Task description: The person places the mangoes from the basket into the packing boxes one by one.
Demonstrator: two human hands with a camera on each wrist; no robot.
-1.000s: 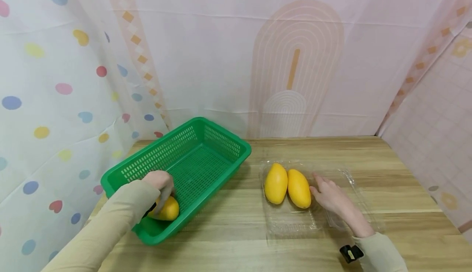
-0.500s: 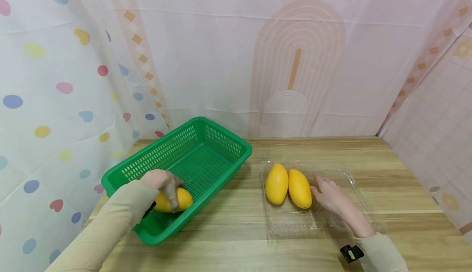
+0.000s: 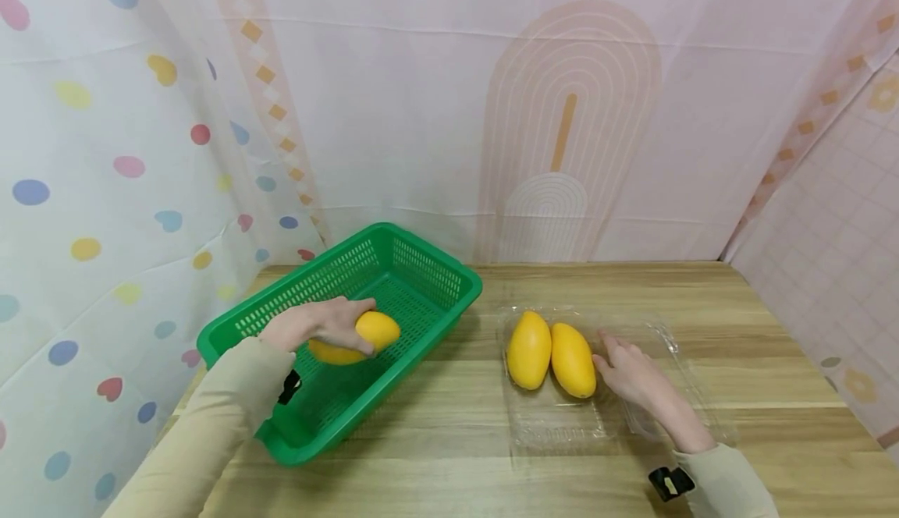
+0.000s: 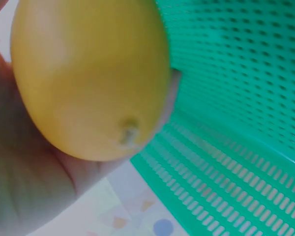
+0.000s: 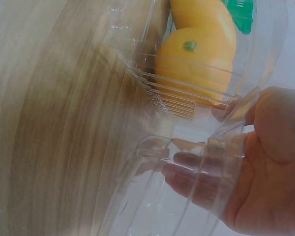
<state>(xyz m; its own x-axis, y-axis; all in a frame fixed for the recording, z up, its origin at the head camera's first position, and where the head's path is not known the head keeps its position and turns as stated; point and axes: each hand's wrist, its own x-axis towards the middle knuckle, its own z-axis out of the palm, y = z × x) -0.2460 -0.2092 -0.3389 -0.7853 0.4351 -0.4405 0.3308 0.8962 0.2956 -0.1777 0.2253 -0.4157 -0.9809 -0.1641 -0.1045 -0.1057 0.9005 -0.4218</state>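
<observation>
My left hand (image 3: 323,324) holds a yellow mango (image 3: 379,330) over the green basket (image 3: 351,415), its fingers and thumb wrapped round the fruit's sides. Close up in the left wrist view, the mango (image 4: 93,78) shows its stem end and lies against the palm. On the right, a clear plastic clamshell box (image 3: 555,434) lies unfolded, two mangoes (image 3: 529,350) side by side in one half. My right hand (image 3: 635,374) rests at the fold between the halves, thumb near the closer mango. In the right wrist view its fingers (image 5: 191,184) appear fairly straight through the clear plastic.
The box's clear lid half (image 3: 670,354) spreads to the right, partly under the right forearm. Both stand on a wood-grain table (image 3: 435,455). Patterned cloth (image 3: 400,128) hangs along the back and both sides.
My left hand has lifted the mango from the basket's near end and moved it up and to the right. The right hand and the box have stayed in place.
</observation>
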